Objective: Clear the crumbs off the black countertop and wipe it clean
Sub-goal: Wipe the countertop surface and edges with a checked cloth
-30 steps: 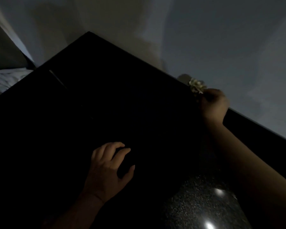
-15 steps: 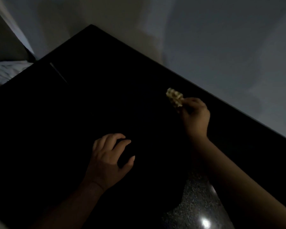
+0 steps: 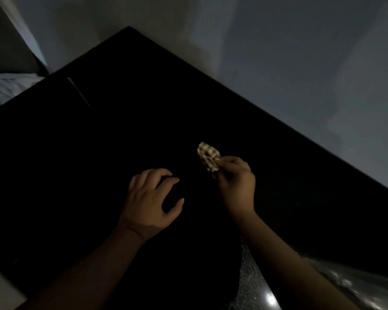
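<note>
A: Black flat countertop [image 3: 99,164], very dim. Where's the wiper?
B: The small crumpled cream checked cloth [image 3: 207,156] is pinched in the right hand [image 3: 236,182], over the countertop's middle.
A: And the left hand [image 3: 149,200]?
B: Fingers loosely arched, tips on the countertop, gripping nothing visible.

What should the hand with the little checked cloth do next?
Probably press the cloth flat on the countertop and start wiping: the right hand only pinches it by one end, and the left hand rests nearby, holding nothing visible.
</note>
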Tool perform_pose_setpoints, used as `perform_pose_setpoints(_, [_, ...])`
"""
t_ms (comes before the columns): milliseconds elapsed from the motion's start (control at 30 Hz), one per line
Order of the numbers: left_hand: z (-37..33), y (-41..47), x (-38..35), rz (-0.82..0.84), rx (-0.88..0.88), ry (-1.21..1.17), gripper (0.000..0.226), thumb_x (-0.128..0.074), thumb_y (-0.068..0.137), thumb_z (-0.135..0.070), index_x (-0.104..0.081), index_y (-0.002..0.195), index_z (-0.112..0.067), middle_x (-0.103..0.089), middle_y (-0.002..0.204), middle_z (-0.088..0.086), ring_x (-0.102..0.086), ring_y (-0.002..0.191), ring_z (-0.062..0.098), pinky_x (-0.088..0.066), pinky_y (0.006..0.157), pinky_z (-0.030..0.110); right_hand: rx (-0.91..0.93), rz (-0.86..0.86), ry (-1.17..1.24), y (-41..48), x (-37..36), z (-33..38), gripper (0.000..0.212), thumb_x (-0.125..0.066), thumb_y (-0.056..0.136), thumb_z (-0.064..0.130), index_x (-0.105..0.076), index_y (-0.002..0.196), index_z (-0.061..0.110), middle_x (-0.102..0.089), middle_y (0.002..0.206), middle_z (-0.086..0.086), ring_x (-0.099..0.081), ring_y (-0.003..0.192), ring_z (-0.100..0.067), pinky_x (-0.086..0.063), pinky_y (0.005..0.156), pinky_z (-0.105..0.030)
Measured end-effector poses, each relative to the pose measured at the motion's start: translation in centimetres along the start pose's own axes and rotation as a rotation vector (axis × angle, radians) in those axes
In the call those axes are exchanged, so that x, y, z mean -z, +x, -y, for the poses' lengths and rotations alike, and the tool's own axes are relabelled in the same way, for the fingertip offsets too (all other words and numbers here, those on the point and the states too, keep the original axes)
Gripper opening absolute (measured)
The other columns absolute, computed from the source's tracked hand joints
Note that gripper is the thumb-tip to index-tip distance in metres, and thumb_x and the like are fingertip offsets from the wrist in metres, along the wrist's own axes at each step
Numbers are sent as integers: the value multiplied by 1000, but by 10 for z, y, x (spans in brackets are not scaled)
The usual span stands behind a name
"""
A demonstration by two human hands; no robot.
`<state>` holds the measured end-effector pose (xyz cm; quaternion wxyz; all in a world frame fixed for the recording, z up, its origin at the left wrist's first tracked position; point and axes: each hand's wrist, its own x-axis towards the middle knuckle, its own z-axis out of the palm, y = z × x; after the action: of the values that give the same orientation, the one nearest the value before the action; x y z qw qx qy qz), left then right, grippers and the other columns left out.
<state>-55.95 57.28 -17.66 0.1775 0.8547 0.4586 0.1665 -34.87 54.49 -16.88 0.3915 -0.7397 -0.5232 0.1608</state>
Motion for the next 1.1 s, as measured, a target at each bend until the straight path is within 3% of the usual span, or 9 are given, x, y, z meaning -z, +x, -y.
perform_pose_setpoints(133, [0, -1, 0, 14, 3, 11, 50, -47, 83, -53, -62, 117, -20, -54, 120, 1, -44, 115, 22, -38, 95, 42, -64, -169, -73, 18, 10, -9, 18, -69, 81, 3, -75, 96, 11, -66, 100, 1, -61, 95, -20, -49, 85, -29])
perform_pose_setpoints(333, [2, -1, 3, 13, -5, -14, 48, -48, 82, -52, -62, 116, -22, -53, 118, -2, -46, 114, 22, -36, 97, 39, -62, -99, -59, -6, -5, -1, 22, -66, 85, 6, -72, 106, 11, -61, 101, 7, -53, 96, -12, -32, 83, 0])
perform_pose_setpoints(467, [3, -3, 8, -41, -11, -136, 41, -48, 86, -44, -65, 113, -18, -56, 115, 0, -47, 112, 19, -40, 97, 37, -26, -60, -31, -43, -16, 14, 26, -67, 84, 3, -72, 108, 12, -64, 105, 2, -52, 99, -13, -40, 86, -14])
perform_pose_setpoints(600, [17, -27, 24, -91, 64, -192, 35, -49, 87, -38, -67, 107, -15, -59, 106, 0, -53, 103, 21, -47, 89, 40, -37, -33, 19, -65, -24, 29, 29, -67, 83, 0, -71, 110, 11, -64, 107, 0, -51, 103, -14, -40, 90, -15])
perform_pose_setpoints(733, [40, -65, 44, -95, -34, -152, 34, -50, 86, -34, -70, 103, -11, -63, 101, 3, -57, 98, 24, -47, 83, 45, -42, 34, 84, -69, -20, 37, 27, -68, 83, 0, -72, 108, 12, -62, 105, 4, -55, 103, -16, -47, 88, -27])
perform_pose_setpoints(800, [45, -80, 51, -81, -145, -135, 33, -50, 86, -33, -71, 101, -11, -64, 100, 4, -56, 99, 23, -45, 85, 41, -37, -29, 27, -63, -14, 32, 24, -68, 83, 2, -73, 105, 10, -63, 103, 3, -58, 100, -19, -46, 86, -24])
perform_pose_setpoints(933, [54, -99, 58, -18, -186, -91, 37, -48, 87, -36, -70, 103, -11, -65, 102, 4, -53, 102, 19, -42, 88, 37, -83, -121, -108, -64, -17, 28, 24, -64, 88, 7, -70, 111, 9, -62, 108, -1, -49, 99, -12, -28, 81, 3])
perform_pose_setpoints(1033, [64, -107, 63, -13, -114, -91, 42, -44, 89, -39, -69, 106, -10, -64, 106, 6, -52, 105, 21, -42, 89, 39, -63, -103, -88, -85, -31, 38, 25, -63, 87, 4, -70, 110, 10, -61, 107, -1, -46, 97, -7, -27, 83, 3])
perform_pose_setpoints(1100, [68, -112, 67, -14, -105, -76, 45, -40, 92, -42, -69, 107, -11, -63, 108, 5, -51, 106, 20, -41, 91, 37, -62, -49, -24, -104, -39, 49, 28, -63, 87, 3, -69, 112, 13, -59, 109, 3, -47, 101, -6, -35, 91, -7])
